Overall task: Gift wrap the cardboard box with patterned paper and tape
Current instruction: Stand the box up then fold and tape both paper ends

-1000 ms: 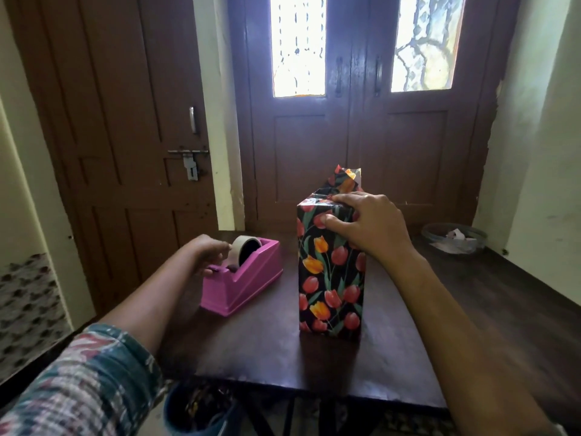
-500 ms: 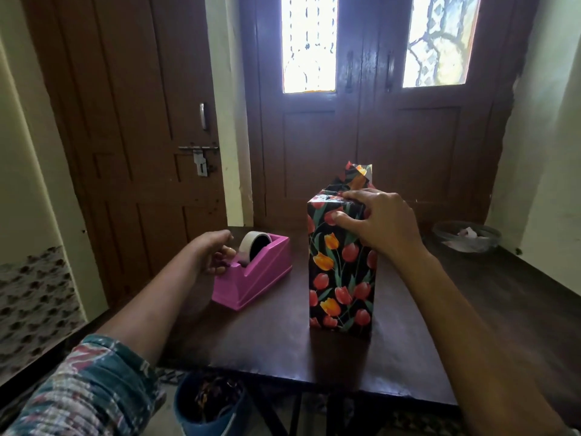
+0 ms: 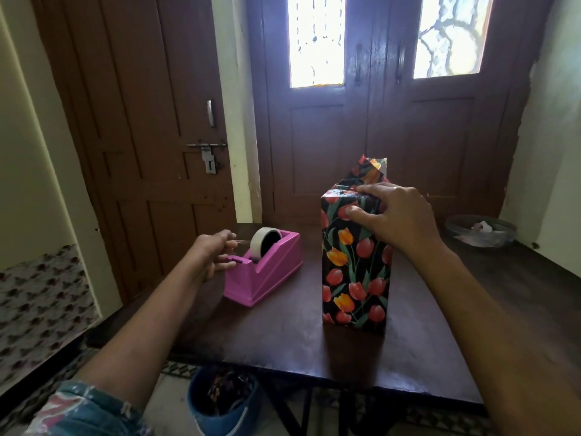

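Note:
A tall box (image 3: 355,265) wrapped in black paper with red and orange tulips stands upright on the dark wooden table (image 3: 283,335). A loose paper flap (image 3: 372,168) sticks up at its far top edge. My right hand (image 3: 396,218) rests on the box top, fingers curled over the folded paper and thumb pressed on the front face. To the left sits a pink tape dispenser (image 3: 267,269) with a tape roll (image 3: 265,242). My left hand (image 3: 213,253) pinches a clear strip of tape (image 3: 242,242) drawn off the roll.
A blue bucket (image 3: 220,401) with dark contents stands on the floor under the table's front edge. At the far right of the table is a clear glass bowl (image 3: 479,231) with scraps. Brown doors close off the back.
My left hand has lifted slightly from the dispenser's cutter end and drawn a short tape strip off the roll. My right hand stays on the box top. The camera tilted down a little.

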